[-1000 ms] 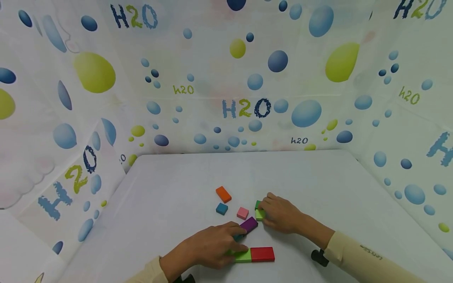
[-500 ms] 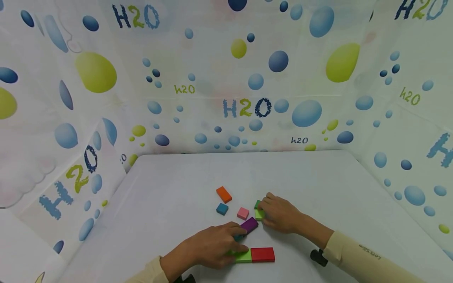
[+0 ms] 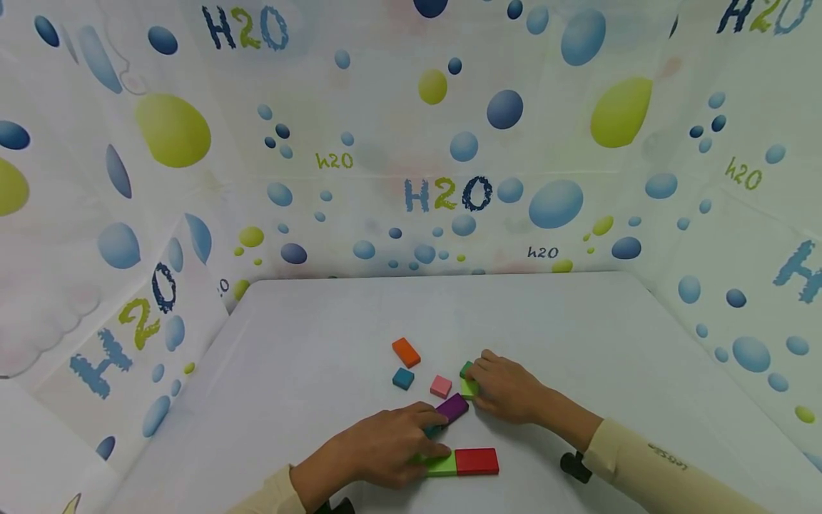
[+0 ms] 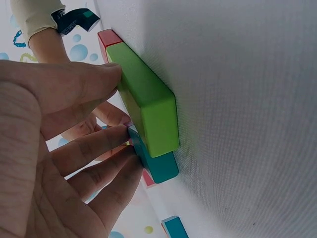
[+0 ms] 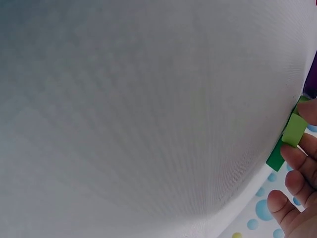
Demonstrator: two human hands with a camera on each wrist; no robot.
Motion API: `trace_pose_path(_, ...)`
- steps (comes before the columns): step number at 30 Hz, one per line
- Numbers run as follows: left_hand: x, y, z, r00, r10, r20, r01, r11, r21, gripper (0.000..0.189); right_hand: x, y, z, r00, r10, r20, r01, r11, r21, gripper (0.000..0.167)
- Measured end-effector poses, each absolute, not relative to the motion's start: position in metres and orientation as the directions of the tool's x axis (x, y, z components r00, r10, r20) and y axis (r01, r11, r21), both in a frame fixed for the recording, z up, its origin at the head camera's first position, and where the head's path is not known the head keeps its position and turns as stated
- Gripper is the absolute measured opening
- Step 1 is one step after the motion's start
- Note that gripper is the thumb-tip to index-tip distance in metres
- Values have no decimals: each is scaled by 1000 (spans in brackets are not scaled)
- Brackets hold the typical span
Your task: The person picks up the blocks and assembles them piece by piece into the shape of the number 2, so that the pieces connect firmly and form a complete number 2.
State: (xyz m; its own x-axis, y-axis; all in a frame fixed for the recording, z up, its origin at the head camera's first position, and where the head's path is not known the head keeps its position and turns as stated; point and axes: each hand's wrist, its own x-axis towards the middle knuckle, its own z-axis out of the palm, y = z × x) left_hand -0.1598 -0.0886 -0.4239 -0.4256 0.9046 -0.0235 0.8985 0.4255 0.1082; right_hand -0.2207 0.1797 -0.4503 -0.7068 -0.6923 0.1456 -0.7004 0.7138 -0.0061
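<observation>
Low on the left, my left hand [image 3: 393, 444] reaches over the blocks. Its thumb touches a light green block [image 4: 143, 84], while the other fingers touch a teal block [image 4: 161, 168] beside it. A red block [image 3: 477, 461] abuts that light green block end to end. A purple block [image 3: 452, 408] lies at an angle just past the left fingertips. To the right, my right hand [image 3: 507, 385] pinches another light green block [image 5: 295, 130] between thumb and forefinger. A darker green block [image 5: 276, 157] lies against it, partly hidden by the hand in the head view.
A pink block [image 3: 440, 386], a blue block [image 3: 403, 378] and an orange block [image 3: 406, 352] lie loose beyond the hands. All rest on a white-covered table [image 3: 308, 335]. A bubble-printed sheet [image 3: 385, 143] rises behind and along the sides.
My right hand has shifted very slightly left, with the light green block and the darker green one moving along. My left hand and the other blocks stay where they were.
</observation>
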Motion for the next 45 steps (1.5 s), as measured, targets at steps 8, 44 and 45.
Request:
trace_pose_path(8, -158, -88, -422, -434, 900, -35, 893, 435, 112, 36, -219, 178, -450, -716, -684, 136, -692, 722, -12, 28)
trace_pose_path(44, -158, -88, -421, -433, 901, -33, 893, 433, 122, 37, -223, 177, -443, -748, -660, 73, -664, 746, -58, 32)
trace_pose_path(45, -158, -88, -421, -434, 900, -35, 892, 435, 122, 37, -223, 177, -443, -746, -661, 81, -666, 743, -67, 30)
